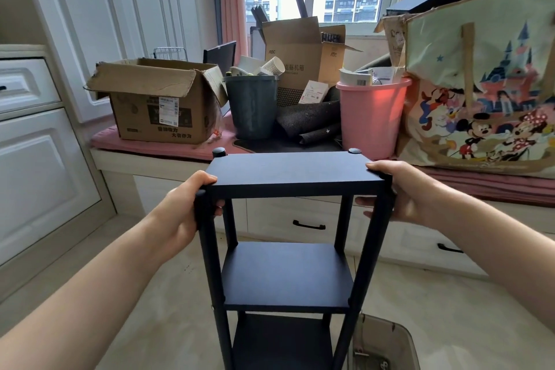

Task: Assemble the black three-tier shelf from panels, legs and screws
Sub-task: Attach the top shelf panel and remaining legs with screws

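- Shelf first: the black three-tier shelf of flat panels and round legs (pixel 288 273) stands upright on the pale tiled floor (pixel 150 324), right in front of me.
- I see my left hand (pixel 183 213) with fingers wrapped around the near-left leg, thumb on the top panel (pixel 294 170).
- My right hand (pixel 411 192) has its fingers closed over the top panel's near-right corner.
- Behind sit a pink plastic bucket (pixel 371 117) and a brown cardboard box (pixel 156 99).

A matt, smooth black finish is shown by the shelf (pixel 292 173) panels and legs. Rough brown cardboard is seen in the box (pixel 156 99). The pink bin (pixel 371 117) is made of smooth plastic, as is the grey bin (pixel 252 105). A printed, woven-looking cloth is seen on the bag (pixel 483 93). The floor (pixel 168 309) looks glossy.
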Action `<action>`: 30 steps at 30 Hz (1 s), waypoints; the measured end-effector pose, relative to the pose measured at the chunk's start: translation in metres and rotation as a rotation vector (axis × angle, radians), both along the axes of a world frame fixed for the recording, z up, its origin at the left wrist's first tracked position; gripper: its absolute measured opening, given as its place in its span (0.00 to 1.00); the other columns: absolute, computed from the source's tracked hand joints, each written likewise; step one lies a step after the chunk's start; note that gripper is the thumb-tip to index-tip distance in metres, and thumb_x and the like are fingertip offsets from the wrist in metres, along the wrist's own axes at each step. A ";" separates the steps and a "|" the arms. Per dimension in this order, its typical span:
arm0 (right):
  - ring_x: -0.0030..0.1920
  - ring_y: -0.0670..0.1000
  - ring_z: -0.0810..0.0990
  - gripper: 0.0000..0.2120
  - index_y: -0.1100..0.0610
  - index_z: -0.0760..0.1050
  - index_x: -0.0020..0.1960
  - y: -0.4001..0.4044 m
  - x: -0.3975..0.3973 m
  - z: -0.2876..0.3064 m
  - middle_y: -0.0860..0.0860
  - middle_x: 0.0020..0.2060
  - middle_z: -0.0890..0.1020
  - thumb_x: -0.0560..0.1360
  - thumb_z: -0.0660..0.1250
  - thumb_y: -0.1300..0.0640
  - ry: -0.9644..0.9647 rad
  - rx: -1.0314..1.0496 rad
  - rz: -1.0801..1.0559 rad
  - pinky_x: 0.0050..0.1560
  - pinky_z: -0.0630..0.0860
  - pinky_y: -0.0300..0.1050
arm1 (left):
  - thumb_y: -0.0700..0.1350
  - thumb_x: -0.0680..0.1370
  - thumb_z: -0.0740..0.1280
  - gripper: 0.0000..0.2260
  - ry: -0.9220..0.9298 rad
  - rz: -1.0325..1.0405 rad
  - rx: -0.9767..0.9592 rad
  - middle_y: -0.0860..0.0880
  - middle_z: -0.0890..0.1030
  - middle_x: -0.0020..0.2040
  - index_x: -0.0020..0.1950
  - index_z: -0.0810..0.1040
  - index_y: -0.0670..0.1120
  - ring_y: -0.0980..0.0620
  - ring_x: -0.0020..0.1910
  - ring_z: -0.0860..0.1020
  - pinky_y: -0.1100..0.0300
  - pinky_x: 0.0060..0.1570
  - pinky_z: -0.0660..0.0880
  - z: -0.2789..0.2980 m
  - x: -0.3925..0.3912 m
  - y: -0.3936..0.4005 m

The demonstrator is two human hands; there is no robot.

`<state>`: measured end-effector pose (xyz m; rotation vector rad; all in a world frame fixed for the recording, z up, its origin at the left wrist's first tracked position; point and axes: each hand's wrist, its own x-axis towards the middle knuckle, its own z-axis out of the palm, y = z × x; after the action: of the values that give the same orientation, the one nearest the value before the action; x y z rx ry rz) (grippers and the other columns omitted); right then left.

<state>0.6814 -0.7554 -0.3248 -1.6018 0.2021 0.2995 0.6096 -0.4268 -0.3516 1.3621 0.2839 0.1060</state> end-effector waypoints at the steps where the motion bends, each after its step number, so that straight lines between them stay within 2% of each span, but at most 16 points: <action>1: 0.37 0.55 0.87 0.10 0.54 0.75 0.53 0.000 -0.004 -0.004 0.53 0.39 0.85 0.76 0.68 0.49 -0.030 0.034 -0.011 0.44 0.81 0.53 | 0.47 0.79 0.65 0.08 -0.020 0.020 0.002 0.46 0.77 0.32 0.48 0.76 0.43 0.50 0.32 0.74 0.56 0.43 0.73 -0.002 0.000 -0.001; 3: 0.34 0.52 0.86 0.10 0.53 0.75 0.52 0.002 -0.010 -0.012 0.50 0.32 0.85 0.76 0.68 0.48 -0.094 0.081 -0.064 0.46 0.80 0.53 | 0.50 0.78 0.67 0.10 -0.062 0.074 0.015 0.48 0.76 0.31 0.47 0.77 0.43 0.51 0.31 0.74 0.55 0.45 0.72 -0.007 0.000 -0.005; 5: 0.29 0.50 0.82 0.10 0.54 0.75 0.49 0.010 -0.013 -0.018 0.50 0.28 0.82 0.76 0.68 0.47 -0.154 0.110 -0.148 0.43 0.78 0.50 | 0.54 0.72 0.70 0.13 -0.099 0.155 0.028 0.50 0.76 0.30 0.44 0.79 0.44 0.52 0.32 0.74 0.53 0.46 0.71 -0.012 0.000 -0.011; 8: 0.29 0.49 0.74 0.12 0.56 0.74 0.46 0.023 -0.017 -0.023 0.52 0.33 0.77 0.76 0.68 0.48 -0.243 0.107 -0.281 0.36 0.72 0.45 | 0.57 0.66 0.72 0.16 -0.127 0.334 0.039 0.51 0.75 0.32 0.40 0.79 0.45 0.49 0.37 0.73 0.53 0.47 0.69 -0.016 0.001 -0.028; 12: 0.30 0.49 0.73 0.12 0.57 0.75 0.46 0.028 -0.022 -0.024 0.52 0.35 0.76 0.76 0.68 0.48 -0.286 0.132 -0.347 0.33 0.69 0.43 | 0.51 0.72 0.70 0.10 -0.183 0.514 0.037 0.56 0.72 0.27 0.36 0.77 0.47 0.52 0.33 0.71 0.55 0.39 0.69 -0.016 0.006 -0.045; 14: 0.28 0.48 0.73 0.11 0.57 0.75 0.44 0.027 -0.024 -0.024 0.50 0.32 0.76 0.77 0.67 0.49 -0.296 0.123 -0.330 0.33 0.69 0.42 | 0.49 0.74 0.70 0.04 -0.235 0.521 0.020 0.60 0.74 0.26 0.42 0.83 0.49 0.58 0.29 0.73 0.56 0.42 0.73 -0.020 0.006 -0.043; 17: 0.23 0.44 0.74 0.11 0.57 0.76 0.41 0.024 -0.026 -0.028 0.46 0.24 0.77 0.77 0.66 0.52 -0.327 0.099 -0.307 0.27 0.69 0.39 | 0.46 0.76 0.70 0.14 -0.305 0.466 0.028 0.61 0.81 0.34 0.61 0.83 0.47 0.64 0.31 0.77 0.61 0.44 0.76 -0.028 0.006 -0.036; 20: 0.20 0.41 0.74 0.09 0.58 0.75 0.41 0.024 -0.029 -0.029 0.44 0.20 0.76 0.78 0.66 0.55 -0.332 0.097 -0.296 0.21 0.68 0.36 | 0.45 0.77 0.69 0.18 -0.335 0.446 0.038 0.61 0.83 0.36 0.66 0.80 0.47 0.64 0.31 0.78 0.64 0.41 0.76 -0.031 0.009 -0.034; 25: 0.26 0.47 0.74 0.07 0.59 0.76 0.41 0.022 -0.026 -0.029 0.49 0.25 0.75 0.76 0.67 0.56 -0.311 0.109 -0.331 0.30 0.70 0.43 | 0.45 0.76 0.70 0.12 -0.313 0.465 0.017 0.61 0.82 0.33 0.59 0.84 0.46 0.62 0.30 0.77 0.68 0.35 0.73 -0.031 0.011 -0.033; 28: 0.26 0.48 0.74 0.07 0.59 0.77 0.42 0.023 -0.025 -0.030 0.49 0.26 0.76 0.74 0.68 0.55 -0.304 0.115 -0.330 0.31 0.70 0.44 | 0.47 0.76 0.71 0.11 -0.312 0.460 0.058 0.59 0.81 0.36 0.57 0.85 0.46 0.58 0.35 0.76 0.63 0.41 0.74 -0.031 0.008 -0.032; 30: 0.26 0.48 0.74 0.06 0.58 0.77 0.42 0.022 -0.025 -0.033 0.49 0.26 0.76 0.74 0.68 0.55 -0.300 0.113 -0.330 0.33 0.70 0.44 | 0.48 0.76 0.71 0.05 -0.314 0.451 0.098 0.60 0.80 0.32 0.47 0.86 0.49 0.56 0.35 0.75 0.56 0.45 0.76 -0.032 0.006 -0.030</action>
<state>0.6568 -0.7330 -0.3574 -1.4532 0.2097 -0.1809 0.6154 -0.4572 -0.3836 1.3355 0.3187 0.7111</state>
